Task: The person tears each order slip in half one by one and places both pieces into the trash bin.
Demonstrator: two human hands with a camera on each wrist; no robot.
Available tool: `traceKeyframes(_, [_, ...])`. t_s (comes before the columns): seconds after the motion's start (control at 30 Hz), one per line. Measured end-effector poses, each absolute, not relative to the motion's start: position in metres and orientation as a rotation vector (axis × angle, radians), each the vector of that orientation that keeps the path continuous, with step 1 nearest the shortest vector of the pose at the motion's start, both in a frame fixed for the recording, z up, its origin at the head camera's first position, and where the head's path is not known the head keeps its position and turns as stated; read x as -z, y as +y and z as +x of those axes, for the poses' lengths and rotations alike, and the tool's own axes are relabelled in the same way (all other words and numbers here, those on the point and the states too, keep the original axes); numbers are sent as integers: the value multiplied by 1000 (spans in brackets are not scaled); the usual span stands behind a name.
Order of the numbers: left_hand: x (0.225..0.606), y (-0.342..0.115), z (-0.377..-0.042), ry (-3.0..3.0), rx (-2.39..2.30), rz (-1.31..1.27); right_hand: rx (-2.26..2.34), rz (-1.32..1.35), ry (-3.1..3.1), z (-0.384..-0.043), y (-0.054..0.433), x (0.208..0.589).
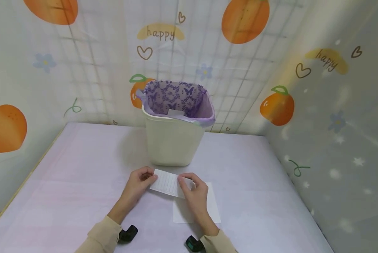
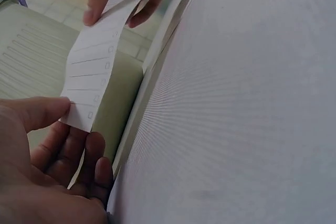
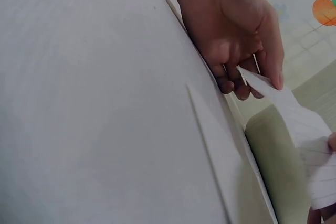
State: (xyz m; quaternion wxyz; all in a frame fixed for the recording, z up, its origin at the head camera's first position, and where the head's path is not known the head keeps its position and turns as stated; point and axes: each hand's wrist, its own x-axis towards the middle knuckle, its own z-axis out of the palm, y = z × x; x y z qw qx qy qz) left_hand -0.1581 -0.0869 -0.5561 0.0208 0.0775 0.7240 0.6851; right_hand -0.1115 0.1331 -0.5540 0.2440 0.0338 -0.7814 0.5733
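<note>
A lined slip of white paper point(image 1: 166, 183) is held up above the table between both hands. My left hand point(image 1: 136, 184) pinches its left end between thumb and fingers. At the other end, my right hand point(image 1: 196, 195) grips it with the thumb on top. Thin printed lines and a row of small boxes mark the slip point(image 2: 89, 72) in the left wrist view. The slip point(image 3: 304, 124) bends slightly in the right wrist view. Beneath the right hand, a white sheet point(image 1: 212, 207) lies on the table, partly covered by that hand and forearm.
A cream waste bin point(image 1: 176, 140) stands just beyond the hands, lined with a purple patterned bag point(image 1: 204, 105). Inside it shows a white piece point(image 1: 175, 112). The pale tabletop point(image 1: 90, 175) meets a printed curtain point(image 1: 103, 63) at the back and sides.
</note>
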Motion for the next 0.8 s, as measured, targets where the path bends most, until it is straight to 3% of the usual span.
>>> traceKeyframes(0.47, [554, -94, -157, 2302, -1956, 406, -1561, 225, -2215, -110, 130, 552])
traceKeyframes(0.8, [561, -94, -159, 2241, -1955, 677, -1516, 345, -2311, -110, 129, 556])
